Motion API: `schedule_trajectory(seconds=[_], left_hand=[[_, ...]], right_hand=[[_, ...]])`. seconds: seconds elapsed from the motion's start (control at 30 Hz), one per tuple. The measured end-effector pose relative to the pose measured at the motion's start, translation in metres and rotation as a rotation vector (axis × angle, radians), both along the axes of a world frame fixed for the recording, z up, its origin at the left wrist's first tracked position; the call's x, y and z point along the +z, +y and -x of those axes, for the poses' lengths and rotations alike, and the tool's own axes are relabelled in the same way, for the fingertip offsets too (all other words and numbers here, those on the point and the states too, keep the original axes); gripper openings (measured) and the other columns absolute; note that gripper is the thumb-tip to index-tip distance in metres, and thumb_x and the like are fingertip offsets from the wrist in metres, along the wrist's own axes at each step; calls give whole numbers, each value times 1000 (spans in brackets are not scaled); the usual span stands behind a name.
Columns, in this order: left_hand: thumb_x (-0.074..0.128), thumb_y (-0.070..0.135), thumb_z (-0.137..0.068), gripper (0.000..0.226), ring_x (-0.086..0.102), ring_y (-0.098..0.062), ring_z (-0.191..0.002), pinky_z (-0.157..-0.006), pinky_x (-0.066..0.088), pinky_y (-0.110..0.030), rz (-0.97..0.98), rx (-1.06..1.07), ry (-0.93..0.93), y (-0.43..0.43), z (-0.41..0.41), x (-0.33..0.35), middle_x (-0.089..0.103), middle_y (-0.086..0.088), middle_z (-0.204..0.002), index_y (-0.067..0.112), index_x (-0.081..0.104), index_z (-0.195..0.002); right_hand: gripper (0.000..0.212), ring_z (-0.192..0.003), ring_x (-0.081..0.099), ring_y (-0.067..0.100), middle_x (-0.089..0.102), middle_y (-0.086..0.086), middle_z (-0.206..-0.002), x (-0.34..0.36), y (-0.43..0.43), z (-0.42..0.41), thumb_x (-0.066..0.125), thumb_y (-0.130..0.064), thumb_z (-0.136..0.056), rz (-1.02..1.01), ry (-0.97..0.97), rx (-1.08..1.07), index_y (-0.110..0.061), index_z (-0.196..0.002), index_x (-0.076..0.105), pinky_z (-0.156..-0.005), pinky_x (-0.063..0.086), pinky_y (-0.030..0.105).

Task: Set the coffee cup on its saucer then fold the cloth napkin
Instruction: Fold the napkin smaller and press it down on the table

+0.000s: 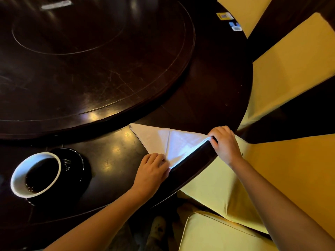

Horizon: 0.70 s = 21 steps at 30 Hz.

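Two bare forearms extended, both hands closed in pinches at a table's near edge

The left forearm is brought in from 7 o'clock and angled toward 1 o'clock; the left hand is held knuckles up, its fingers curled and its fingertips pressed together on one corner of the white cloth napkin. The right forearm is brought in from 5 o'clock and angled toward 11 o'clock; the right hand is bent at the wrist, its fingers curled over and closed on the napkin's opposite corner. The hands are held well apart.
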<state>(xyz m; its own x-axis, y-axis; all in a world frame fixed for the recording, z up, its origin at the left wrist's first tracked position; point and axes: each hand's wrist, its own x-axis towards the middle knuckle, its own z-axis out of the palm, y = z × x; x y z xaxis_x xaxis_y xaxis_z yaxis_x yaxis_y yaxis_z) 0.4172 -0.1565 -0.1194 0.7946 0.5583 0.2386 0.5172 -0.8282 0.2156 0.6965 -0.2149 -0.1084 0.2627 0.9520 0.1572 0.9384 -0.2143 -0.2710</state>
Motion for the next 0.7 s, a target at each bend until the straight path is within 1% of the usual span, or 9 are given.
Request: schedule_trajectory(seconds=[0.07,0.13,0.2,0.27,0.3,0.43,0.53,0.6,0.7], left_hand=[[42,32,-87,28,55,-19,-91,-80,51,-34,-29,21,-21,3,9,-1,65,-1,-93,20,67,-87],[39,33,-90,32,51,-17,-92,-80,51,-33,-41,46,-43,2,18,-1,66,-1,-92,19,68,-88],[30,34,-96,43,56,-17,-89,-78,52,-30,-16,52,-58,0,21,0,67,0,-91,18,69,-89],[35,32,-93,37,60,-17,-86,-77,52,-29,37,64,-63,-2,20,0,68,0,-90,17,69,-90],[39,31,-90,33,60,-17,-85,-77,52,-28,64,79,-63,-3,19,0,68,1,-91,17,68,-90],[42,34,-86,28,59,-14,-91,-85,46,-26,87,95,-47,-6,20,-1,68,3,-95,21,66,-93],[43,35,-87,27,48,-11,-95,-86,37,-25,110,88,-69,-5,23,0,66,4,-95,21,65,-93],[44,33,-89,25,47,-11,-96,-86,36,-25,130,72,-83,-4,26,1,66,3,-95,20,64,-94],[45,34,-88,25,47,-8,-101,-89,36,-24,203,55,-127,-3,35,0,66,4,-101,22,63,-100]], right_hand=[[21,-85,55,24,63,6,-90,4,-8,5,44,-20,-87,-7,136,22,-8,-88,61,-74,46,28],[7,-77,52,11,59,1,-87,8,-21,11,53,-10,-88,-28,307,-2,-7,-91,59,-68,41,12],[20,-78,51,2,57,-2,-96,10,-33,21,58,-1,-86,-29,426,4,-9,-104,58,-70,39,2],[36,-83,52,-1,53,-2,-106,8,-40,31,60,2,-84,17,457,27,-11,-116,55,-76,41,3],[37,-84,53,1,53,-2,-106,9,-41,35,61,0,-84,17,424,35,-12,-117,55,-77,43,7],[12,-76,59,15,58,3,-93,25,-40,37,50,-17,-90,-110,295,127,-18,-98,58,-70,48,23],[14,-76,58,17,58,3,-88,41,-42,38,46,-23,-90,-58,219,236,-17,-91,58,-67,47,26],[11,-77,57,14,57,-1,-87,59,-44,40,46,-26,-90,10,256,294,-20,-89,55,-66,47,25],[6,-82,57,9,59,-9,-86,98,-38,47,53,-22,-87,105,480,262,-27,-84,56,-67,46,15]])
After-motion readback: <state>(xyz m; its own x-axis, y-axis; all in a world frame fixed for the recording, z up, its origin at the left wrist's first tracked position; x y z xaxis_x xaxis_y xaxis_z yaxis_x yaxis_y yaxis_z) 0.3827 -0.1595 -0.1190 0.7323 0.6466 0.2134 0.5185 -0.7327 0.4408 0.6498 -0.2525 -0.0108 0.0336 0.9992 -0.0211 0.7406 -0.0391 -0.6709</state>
